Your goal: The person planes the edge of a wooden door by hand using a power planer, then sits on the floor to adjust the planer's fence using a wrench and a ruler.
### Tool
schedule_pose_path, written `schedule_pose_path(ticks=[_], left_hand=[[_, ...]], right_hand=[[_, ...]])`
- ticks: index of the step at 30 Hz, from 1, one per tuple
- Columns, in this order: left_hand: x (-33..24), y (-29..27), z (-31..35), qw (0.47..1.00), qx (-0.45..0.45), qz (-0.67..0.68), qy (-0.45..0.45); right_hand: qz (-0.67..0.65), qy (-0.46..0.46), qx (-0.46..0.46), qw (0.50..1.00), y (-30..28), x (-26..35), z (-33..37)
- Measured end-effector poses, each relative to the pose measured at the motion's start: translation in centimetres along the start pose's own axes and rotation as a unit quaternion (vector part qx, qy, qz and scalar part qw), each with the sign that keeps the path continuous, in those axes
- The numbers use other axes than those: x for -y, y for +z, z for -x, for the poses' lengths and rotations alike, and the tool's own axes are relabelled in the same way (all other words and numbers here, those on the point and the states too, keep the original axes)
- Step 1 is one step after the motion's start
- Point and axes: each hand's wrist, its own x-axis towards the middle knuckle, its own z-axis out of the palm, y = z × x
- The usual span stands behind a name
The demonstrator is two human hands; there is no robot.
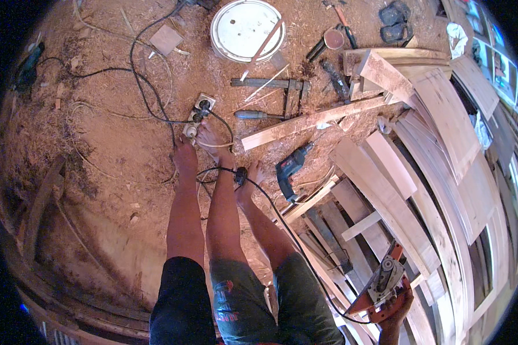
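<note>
My left hand, its arm in a black sleeve, reaches down to a pale power strip on the ground. Its fingers are closed at the strip's near end, beside a whitish round plug or socket; the exact grip is partly hidden. Black plugs sit in the strip's far part. My bare left foot rests against the strip. At the lower right my right hand holds up an orange-and-grey electric planer, tilted, with a round wheel showing on its side. A black cord trails from it toward my feet.
A blue-black drill lies right of my right foot. Farther off are a clamp, a chisel-like tool and a white bucket lid. Boards crowd the right side. Loose cords cross the sawdust-covered ground.
</note>
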Motion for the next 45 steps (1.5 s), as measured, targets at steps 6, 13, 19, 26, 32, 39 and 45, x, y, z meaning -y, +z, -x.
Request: schedule_pose_path(ticks=[6, 13, 19, 26, 32, 39, 45], left_hand=[[2.5, 1.8, -1.8, 0.995, 0.085, -0.023, 0.046], [0.3, -7.5, 1.3, 0.984, 0.161, 0.071, 0.037], [6.2, -19.4, 18.8, 0.968, -0.08, 0.215, 0.099], [-1.1, -44.9, 29.9, 0.919, 0.231, 0.313, 0.064], [-22.6, -78.1, 34.6, 0.821, 0.142, 0.522, 0.183], [-31.2, -71.7, 25.1, 0.8, 0.224, 0.344, 0.438], [-31.2, -77.6, 19.3, 0.814, 0.22, 0.388, 0.373]], right_hand=[[-0.003, 0.022, -0.043, 0.999, -3.8, -0.6, -1.6], [-0.076, -0.031, -0.059, 0.995, -2.6, -1.7, -0.6], [-0.162, 0.036, -0.097, 0.981, -4.4, -1.8, 2.4], [-0.368, -0.107, 0.136, 0.914, -6.1, 9.3, 13.4], [-0.475, -0.157, 0.292, 0.815, -2.9, 26.7, 24.9], [-0.505, -0.16, 0.332, 0.781, 2.5, 38.6, 27.6], [-0.523, -0.219, 0.274, 0.777, 3.4, 48.8, 26.3]])
